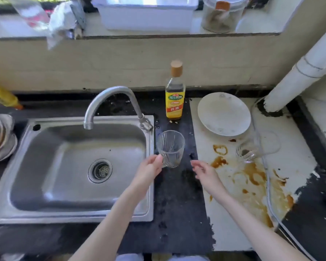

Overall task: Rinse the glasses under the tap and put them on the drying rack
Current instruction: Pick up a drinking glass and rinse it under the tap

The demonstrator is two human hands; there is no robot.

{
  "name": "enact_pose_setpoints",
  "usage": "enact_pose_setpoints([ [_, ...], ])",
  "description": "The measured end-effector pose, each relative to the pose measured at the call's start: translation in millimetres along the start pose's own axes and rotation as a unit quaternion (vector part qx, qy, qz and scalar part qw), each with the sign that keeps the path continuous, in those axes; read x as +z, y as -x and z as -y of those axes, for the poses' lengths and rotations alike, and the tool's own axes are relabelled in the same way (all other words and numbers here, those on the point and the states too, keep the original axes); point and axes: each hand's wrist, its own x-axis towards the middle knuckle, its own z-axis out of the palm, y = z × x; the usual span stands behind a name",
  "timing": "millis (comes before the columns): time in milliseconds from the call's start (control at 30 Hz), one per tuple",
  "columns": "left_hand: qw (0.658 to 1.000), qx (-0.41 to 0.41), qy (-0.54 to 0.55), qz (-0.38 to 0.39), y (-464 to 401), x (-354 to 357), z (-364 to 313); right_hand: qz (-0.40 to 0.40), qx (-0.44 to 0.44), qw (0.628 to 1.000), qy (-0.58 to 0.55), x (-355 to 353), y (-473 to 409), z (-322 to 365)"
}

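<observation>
The left hand (149, 167) holds a clear glass (170, 148) near its base, fingers closed around it, above the dark worktop (177, 204) just beside the right edge of the sink (68, 166). The right hand (205, 172) is near the glass, not touching it, fingers relaxed and a little apart. The tap (109, 102) curves over the sink basin. A second glass (247, 152) stands on the stained white board (224, 213) toward the right edge, with a plate (223, 113) behind it

Home kitchen, probably — sink (45, 185), tap (109, 95), sauce bottle (175, 95)
</observation>
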Motion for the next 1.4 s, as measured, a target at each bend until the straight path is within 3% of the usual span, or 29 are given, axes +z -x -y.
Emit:
enact_pose_setpoints([
  [400,0.997,0.011,-0.045,-0.055,12.9,-188.6,28.2,-0.07,-0.046,0.995,0.063,114.2,-43.5,90.3],
  [733,0.995,0.019,-0.086,-0.053,-21.1,-232.4,31.7,-0.095,-0.038,0.984,0.147,141.9,-101.3,139.4],
  [833,0.996,0.019,-0.078,-0.045,-29.9,-234.3,30.2,-0.11,-0.076,0.973,0.187,155.1,-95.1,135.5],
  [900,0.996,0.01,-0.08,-0.043,-35.9,-235.6,31.2,-0.101,-0.126,0.951,0.264,165.8,-91.9,127.8],
  [967,0.995,0.002,-0.09,-0.04,-40.0,-237.0,35.1,-0.095,-0.159,0.902,0.39,173.5,-92.8,115.8],
  [1067,0.995,0.002,-0.099,-0.024,-38.7,-239.0,40.4,-0.067,-0.123,0.833,0.535,181.1,-91.2,103.6],
  [1400,0.992,0.024,-0.119,-0.032,-27.7,-244.4,40.1,-0.068,-0.044,0.741,0.666,198.6,-94.2,101.2],
])
